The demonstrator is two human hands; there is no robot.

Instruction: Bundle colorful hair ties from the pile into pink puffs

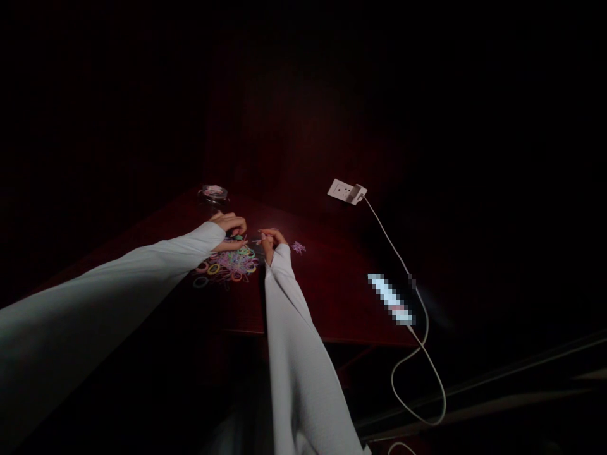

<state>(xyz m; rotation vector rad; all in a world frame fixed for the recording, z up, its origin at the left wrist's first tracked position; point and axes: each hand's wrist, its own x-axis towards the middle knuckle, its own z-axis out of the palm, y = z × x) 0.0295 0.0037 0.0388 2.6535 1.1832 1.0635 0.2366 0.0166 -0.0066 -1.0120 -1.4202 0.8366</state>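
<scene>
the pile of colorful bands (pixel 236 262) lies on the dark red tabletop (pixel 327 297), just below the curled left hand (pixel 230 232) and left of the right hand (pixel 272 240), whose fingers pinch something small and thin.

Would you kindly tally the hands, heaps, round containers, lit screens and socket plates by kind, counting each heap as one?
Hands: 2 (left hand, right hand)
Heaps: 2 (mixed heap, purple heap)
Round container: 1
Lit screen: 1
Socket plate: 1
Total: 7

The heaps' single pieces are too tangled to count.
</scene>
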